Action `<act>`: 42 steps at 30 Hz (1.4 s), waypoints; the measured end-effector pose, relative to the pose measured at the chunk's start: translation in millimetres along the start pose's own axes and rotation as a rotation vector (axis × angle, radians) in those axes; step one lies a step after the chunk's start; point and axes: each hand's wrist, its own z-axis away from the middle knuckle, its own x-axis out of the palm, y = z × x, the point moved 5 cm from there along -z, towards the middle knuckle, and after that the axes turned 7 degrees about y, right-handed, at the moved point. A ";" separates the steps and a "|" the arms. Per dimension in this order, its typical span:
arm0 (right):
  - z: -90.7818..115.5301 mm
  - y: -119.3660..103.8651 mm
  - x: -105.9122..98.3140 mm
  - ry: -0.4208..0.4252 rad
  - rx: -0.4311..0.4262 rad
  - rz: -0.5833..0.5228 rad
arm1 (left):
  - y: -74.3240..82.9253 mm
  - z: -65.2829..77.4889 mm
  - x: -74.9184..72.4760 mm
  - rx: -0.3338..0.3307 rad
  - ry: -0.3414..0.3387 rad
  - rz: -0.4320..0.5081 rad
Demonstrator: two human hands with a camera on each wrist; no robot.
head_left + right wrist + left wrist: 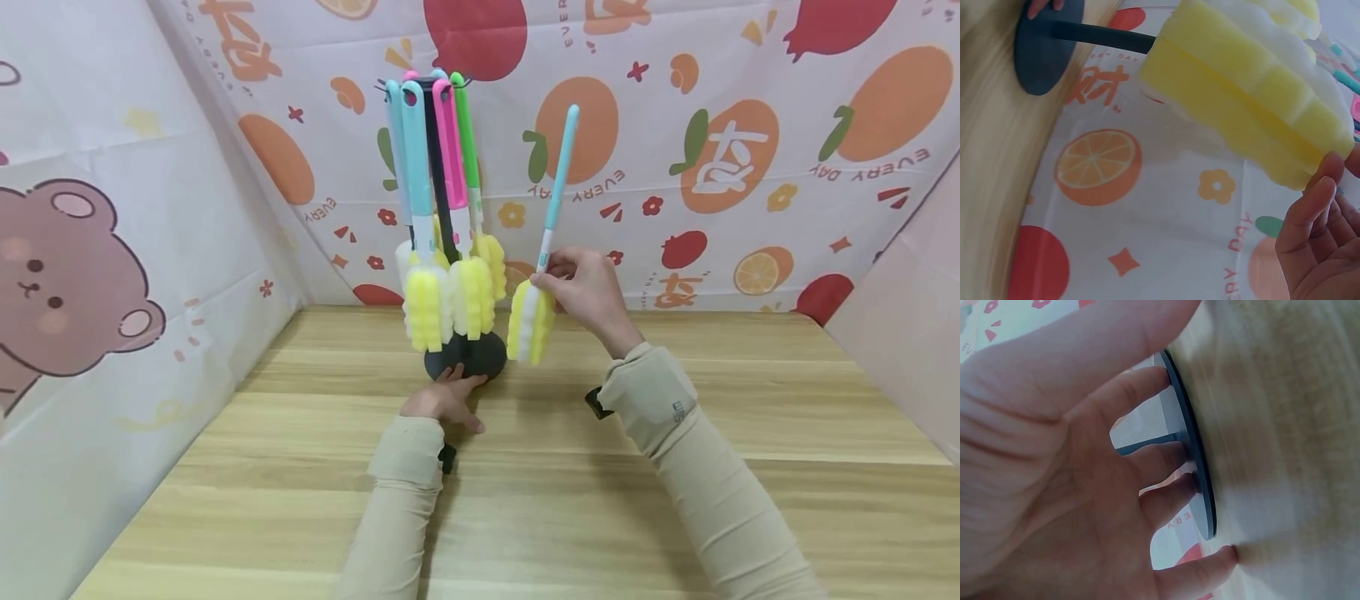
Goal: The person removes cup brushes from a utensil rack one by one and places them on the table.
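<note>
My right hand [588, 292] pinches a sponge bottle brush [558, 179] at the white neck, just above its yellow and white head. The brush is nearly upright, its turquoise handle pointing up, to the right of a black rack [437, 179]. Several similar brushes with turquoise, pink and green handles hang around the rack's top. In the right wrist view the yellow sponge head [1235, 94] fills the upper middle. My left hand [446, 400] rests its fingertips on the rack's round black base [491, 354]. The left wrist view shows those fingers spread along the base's rim [1194, 444].
The rack stands near the back of a wood-grain table [300, 475]. Behind it hangs a fruit-patterned cloth [480, 187]. A sheet with a printed bear [67, 283] borders the left side, and a pale sheet [911, 325] the right.
</note>
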 end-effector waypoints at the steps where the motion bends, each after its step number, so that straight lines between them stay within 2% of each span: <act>1: 0.4 2.6 0.4 -0.004 0.013 0.002 | 0.2 0.1 -0.4 -0.001 -0.001 -0.003; 10: 1.5 14.1 1.0 -0.001 0.027 0.010 | 1.3 -0.4 -2.0 0.016 -0.003 -0.016; 21: 6.7 30.2 3.7 -0.026 0.101 -0.001 | 2.3 -0.1 0.2 0.019 -0.012 0.003; 29: 8.3 39.7 11.2 -0.062 0.154 0.048 | -0.1 0.3 1.2 0.005 -0.015 0.007; 36: 6.9 42.4 16.4 -0.094 0.181 0.078 | 0.7 0.1 -4.3 0.011 0.003 0.009; 42: 7.9 48.6 19.1 -0.124 0.225 0.092 | -0.6 0.4 -3.2 0.008 -0.015 0.011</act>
